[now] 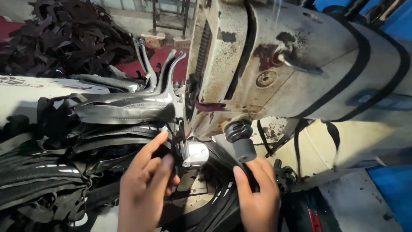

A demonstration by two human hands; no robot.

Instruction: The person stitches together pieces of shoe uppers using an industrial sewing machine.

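Note:
A worn, rust-stained cream sewing machine (300, 64) fills the upper right. Under its head sits the shiny metal presser foot (195, 154), with a black knob (241, 139) beside it. My left hand (143, 184) reaches toward the foot, fingers curled over a black strap piece (128, 112) at the needle area. My right hand (255, 195) pinches a black curved strap (223, 206) just right of the foot. The needle itself is hidden behind the fingers and the foot.
A heap of stitched black straps (51, 167) lies on the machine table at left. More black scraps (64, 34) are piled on the red floor (167, 60) behind. A blue surface (397, 184) shows at the right edge.

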